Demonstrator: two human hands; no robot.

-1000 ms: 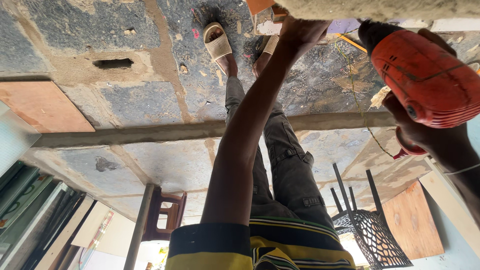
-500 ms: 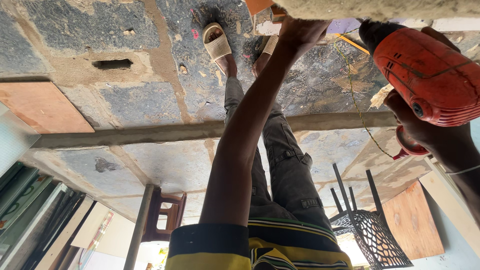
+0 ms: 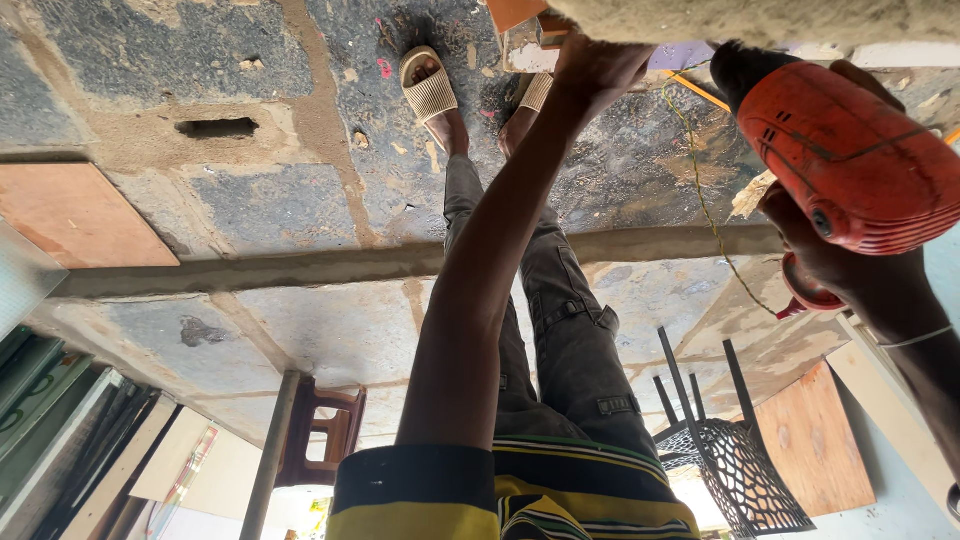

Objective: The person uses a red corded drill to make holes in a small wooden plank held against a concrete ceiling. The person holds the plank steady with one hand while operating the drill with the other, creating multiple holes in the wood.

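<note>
Overhead, the left hand (image 3: 600, 65) presses flat-fingered against a rough slab (image 3: 760, 18) while the right hand (image 3: 850, 270), at three o'clock, grips a red drill (image 3: 850, 170) that could slip toward those fingers.

Even, soft daylight, sharp focus, wide-angle stretch at the edges, overexposed glare at the bottom.

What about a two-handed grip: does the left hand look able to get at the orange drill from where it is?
Probably yes. The left hand rests against the pale slab, close beside the orange drill that the right hand holds. Only a thin yellow cord hangs between them.
</note>
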